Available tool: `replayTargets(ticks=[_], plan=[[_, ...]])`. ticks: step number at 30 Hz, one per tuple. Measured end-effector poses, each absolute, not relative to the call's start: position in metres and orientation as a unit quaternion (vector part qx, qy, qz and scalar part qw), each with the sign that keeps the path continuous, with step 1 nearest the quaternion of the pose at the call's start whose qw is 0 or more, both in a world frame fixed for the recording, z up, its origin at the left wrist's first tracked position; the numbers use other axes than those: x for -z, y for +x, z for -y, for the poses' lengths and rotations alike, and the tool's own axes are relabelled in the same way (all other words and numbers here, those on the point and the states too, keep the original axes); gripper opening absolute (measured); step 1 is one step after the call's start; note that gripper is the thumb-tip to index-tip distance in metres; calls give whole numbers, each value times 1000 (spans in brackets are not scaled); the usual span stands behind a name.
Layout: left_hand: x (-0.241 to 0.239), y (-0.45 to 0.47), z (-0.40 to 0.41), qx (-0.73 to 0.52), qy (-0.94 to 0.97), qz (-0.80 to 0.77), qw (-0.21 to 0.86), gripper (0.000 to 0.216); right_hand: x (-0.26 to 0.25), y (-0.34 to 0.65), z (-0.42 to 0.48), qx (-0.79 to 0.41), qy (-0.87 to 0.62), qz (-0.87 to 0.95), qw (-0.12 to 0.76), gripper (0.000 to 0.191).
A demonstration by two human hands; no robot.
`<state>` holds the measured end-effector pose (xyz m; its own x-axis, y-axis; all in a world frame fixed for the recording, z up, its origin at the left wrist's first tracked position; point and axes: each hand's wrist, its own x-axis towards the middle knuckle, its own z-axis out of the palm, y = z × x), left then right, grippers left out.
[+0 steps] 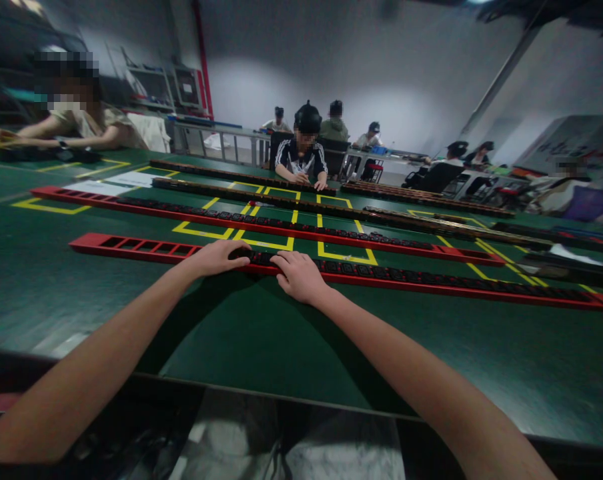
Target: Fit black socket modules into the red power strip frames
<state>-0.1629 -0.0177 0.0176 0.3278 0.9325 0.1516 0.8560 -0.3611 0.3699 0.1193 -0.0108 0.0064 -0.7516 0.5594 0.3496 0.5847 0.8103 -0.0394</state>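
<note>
A long red frame (pixel 471 288) lies across the green table in front of me. Open rectangular slots show toward its left end, and square black pieces (pixel 364 269) fill a row from my hands rightward. My left hand (pixel 216 258) is closed around a black piece (pixel 240 253) at the start of that row, thumb on the near side and fingers on the far side. Just to its right, my right hand (pixel 300 276) lies on the frame, fingers stretched over the black pieces and apart. The small parts under both hands are partly hidden.
Behind it lies a second red frame (pixel 201 217) with black pieces. Brown and dark strips (pixel 241 175) lie farther back, amid yellow tape outlines (pixel 269 244). White sheets (pixel 99 187) lie at left. A co-worker (pixel 301 157) bends over the far side; another person (pixel 89 123) sits left.
</note>
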Motion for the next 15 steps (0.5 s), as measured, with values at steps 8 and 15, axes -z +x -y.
replayTargets(ticks=[8, 15], plan=[[-15, -164, 15, -183, 797, -561, 127, 52, -7, 119, 11, 34, -304, 936, 175, 42], [-21, -164, 11, -170, 792, -565, 159, 47, -10, 119, 14, 32, -311, 935, 171, 42]])
